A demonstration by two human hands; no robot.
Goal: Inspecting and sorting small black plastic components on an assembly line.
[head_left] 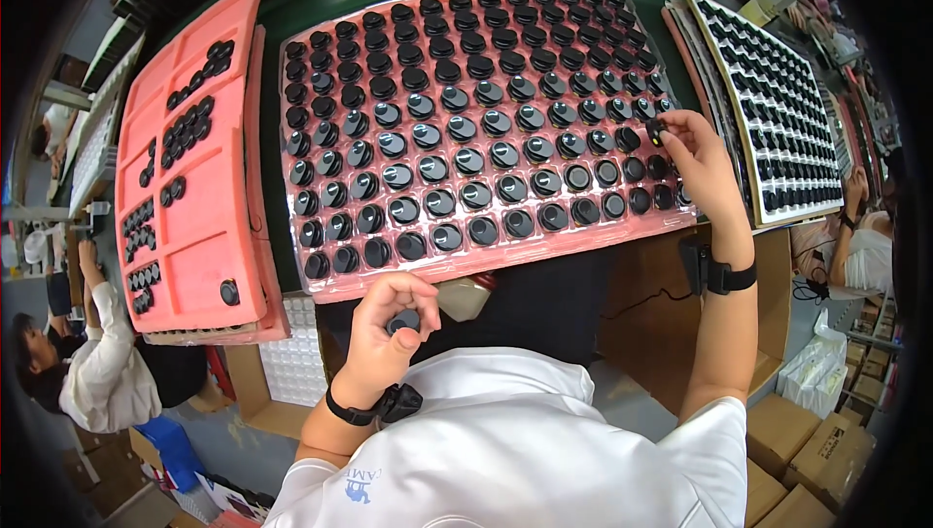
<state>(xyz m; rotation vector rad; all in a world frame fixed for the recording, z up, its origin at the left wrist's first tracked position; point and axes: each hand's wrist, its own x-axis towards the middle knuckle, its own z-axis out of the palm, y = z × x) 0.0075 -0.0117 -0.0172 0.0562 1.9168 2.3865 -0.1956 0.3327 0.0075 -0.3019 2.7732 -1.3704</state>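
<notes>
A clear plastic tray (449, 271) on pink foam spans the middle of the bench, filled with rows of small black round parts (447, 236). Some parts show glossy domed tops; several at the near right look flat and ringed. My right hand (705, 166) is over the tray's right edge, thumb and fingers pinched on a small black part (656, 129) with a yellowish spot. Below the tray's near left edge, my left hand (377, 338) curls around a dark round part (403, 320). Both wrists wear black straps.
To the left, a pink compartmented foam tray (209, 265) holds loose black parts. On the right stands a white tray (777, 199) with rows of black parts. Cardboard boxes (821, 450) sit lower right. Other people (107, 372) work on both sides.
</notes>
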